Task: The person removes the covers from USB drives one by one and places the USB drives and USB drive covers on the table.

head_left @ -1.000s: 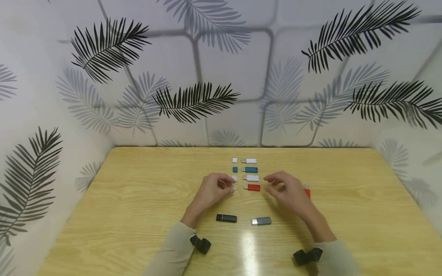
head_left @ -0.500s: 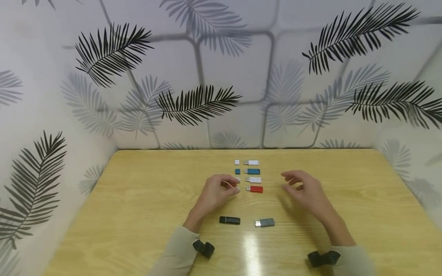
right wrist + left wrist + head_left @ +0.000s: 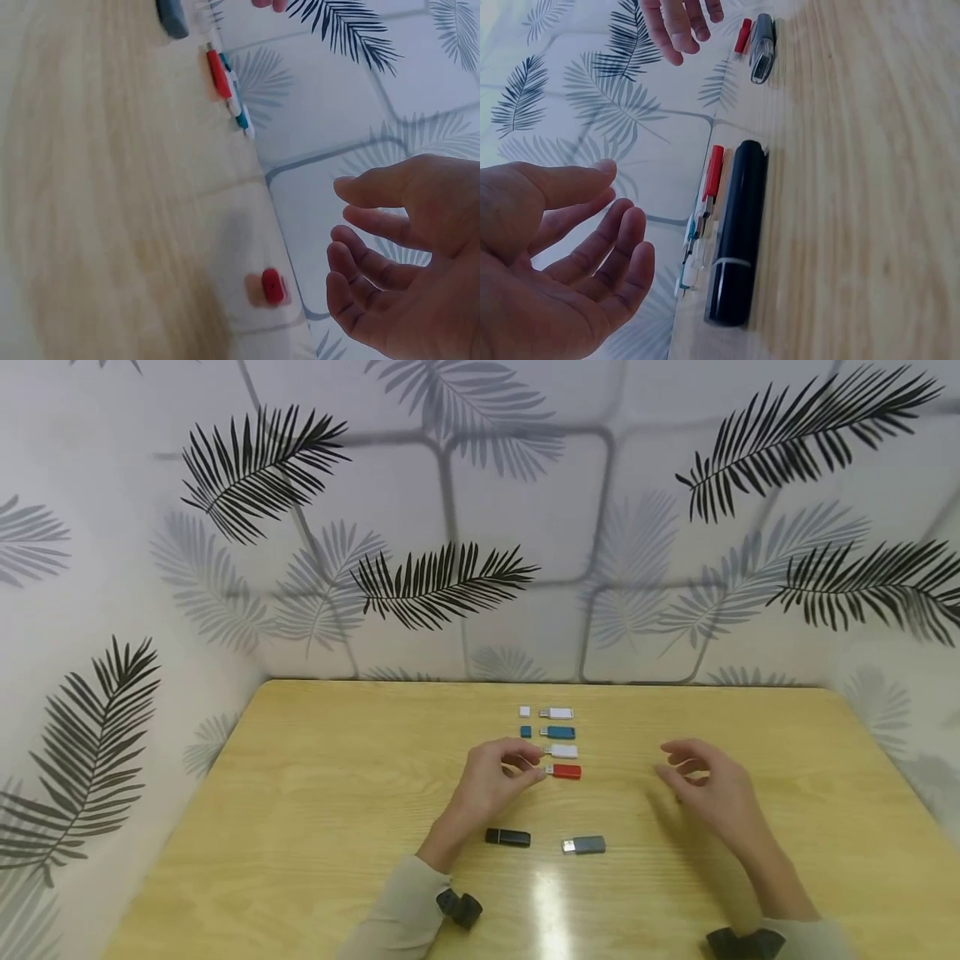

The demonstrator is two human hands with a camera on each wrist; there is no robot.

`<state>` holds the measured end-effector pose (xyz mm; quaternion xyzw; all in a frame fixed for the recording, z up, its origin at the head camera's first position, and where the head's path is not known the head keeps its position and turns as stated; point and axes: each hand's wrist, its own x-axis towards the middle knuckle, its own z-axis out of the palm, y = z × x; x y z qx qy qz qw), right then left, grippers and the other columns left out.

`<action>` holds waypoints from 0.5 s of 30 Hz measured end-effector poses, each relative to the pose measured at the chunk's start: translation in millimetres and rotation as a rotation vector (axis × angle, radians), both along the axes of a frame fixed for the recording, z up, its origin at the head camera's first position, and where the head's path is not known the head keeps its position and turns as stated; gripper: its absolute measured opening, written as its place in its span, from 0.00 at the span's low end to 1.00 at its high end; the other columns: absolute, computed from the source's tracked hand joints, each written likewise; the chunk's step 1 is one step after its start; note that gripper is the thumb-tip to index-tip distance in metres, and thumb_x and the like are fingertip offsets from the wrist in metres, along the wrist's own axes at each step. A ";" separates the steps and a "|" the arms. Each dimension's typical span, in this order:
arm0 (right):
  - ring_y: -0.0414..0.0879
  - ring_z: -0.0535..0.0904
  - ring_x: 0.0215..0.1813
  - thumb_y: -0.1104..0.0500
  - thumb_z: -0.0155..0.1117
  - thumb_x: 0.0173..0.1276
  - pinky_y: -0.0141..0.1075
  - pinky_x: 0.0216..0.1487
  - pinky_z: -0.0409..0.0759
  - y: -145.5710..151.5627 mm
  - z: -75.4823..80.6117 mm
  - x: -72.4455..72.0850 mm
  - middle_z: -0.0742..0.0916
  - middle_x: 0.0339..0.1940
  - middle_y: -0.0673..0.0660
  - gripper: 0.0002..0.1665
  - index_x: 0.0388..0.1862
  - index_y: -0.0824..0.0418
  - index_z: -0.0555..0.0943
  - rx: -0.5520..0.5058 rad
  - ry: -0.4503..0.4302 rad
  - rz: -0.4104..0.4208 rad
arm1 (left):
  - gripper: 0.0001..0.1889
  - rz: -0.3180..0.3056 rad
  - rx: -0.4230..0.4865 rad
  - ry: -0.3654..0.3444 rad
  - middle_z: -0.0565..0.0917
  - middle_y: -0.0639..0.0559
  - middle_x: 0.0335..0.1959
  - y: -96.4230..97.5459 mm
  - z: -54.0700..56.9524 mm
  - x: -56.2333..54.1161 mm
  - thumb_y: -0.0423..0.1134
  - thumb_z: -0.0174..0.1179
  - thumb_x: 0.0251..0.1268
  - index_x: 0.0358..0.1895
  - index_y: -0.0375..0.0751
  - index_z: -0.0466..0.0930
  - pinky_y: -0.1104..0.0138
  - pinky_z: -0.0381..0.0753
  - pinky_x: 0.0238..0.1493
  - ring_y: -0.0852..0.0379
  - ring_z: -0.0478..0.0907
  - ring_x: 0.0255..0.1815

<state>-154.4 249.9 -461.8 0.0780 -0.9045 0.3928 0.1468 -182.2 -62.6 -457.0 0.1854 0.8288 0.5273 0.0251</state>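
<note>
My left hand (image 3: 495,781) hovers with loosely bent fingers beside the metal plugs of a red USB stick (image 3: 566,772) and a white USB stick (image 3: 564,752). The left wrist view shows nothing between its fingers. Behind these lie a blue USB stick (image 3: 560,732) and another white USB stick (image 3: 560,713), with a blue cap (image 3: 526,732) and a white cap (image 3: 525,712) to their left. My right hand (image 3: 716,789) is raised over the table on the right, fingers relaxed and holding nothing. A second red USB stick (image 3: 274,286) lies below it, hidden in the head view.
Nearer the front of the wooden table (image 3: 337,860) lie a black USB stick (image 3: 507,837) with its cap on and a grey USB stick (image 3: 583,845) with its plug bare. A leaf-patterned cloth (image 3: 517,635) rises behind the table's back edge.
My right hand has moved right, away from the row of sticks, and now covers the second red one. The left hand has shifted slightly right, toward the plugs. The head view has shifted a little.
</note>
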 end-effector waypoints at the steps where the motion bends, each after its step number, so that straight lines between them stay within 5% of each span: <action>1: 0.38 0.81 0.40 0.61 0.73 0.68 0.24 0.37 0.81 3.2 -0.7 1.6 0.88 0.41 0.61 0.16 0.52 0.66 0.84 -0.006 -0.010 -0.014 | 0.11 0.001 0.005 0.010 0.87 0.46 0.45 1.8 0.3 0.1 0.34 0.70 0.67 0.50 0.36 0.87 0.70 0.83 0.43 0.54 0.84 0.43; 5: 0.36 0.80 0.38 0.59 0.74 0.68 0.23 0.36 0.79 13.7 -4.7 5.5 0.87 0.38 0.59 0.17 0.51 0.67 0.84 -0.004 -0.054 -0.044 | 0.11 0.005 0.034 0.025 0.87 0.43 0.46 5.8 -0.7 1.5 0.32 0.70 0.66 0.50 0.35 0.87 0.72 0.83 0.42 0.50 0.84 0.44; 15: 0.58 0.86 0.41 0.58 0.75 0.67 0.31 0.34 0.80 26.7 -11.6 12.4 0.88 0.41 0.66 0.26 0.55 0.74 0.80 0.079 -0.213 -0.078 | 0.13 -0.032 0.083 -0.026 0.86 0.45 0.52 16.4 -2.5 7.2 0.34 0.71 0.66 0.52 0.37 0.86 0.65 0.84 0.49 0.52 0.84 0.48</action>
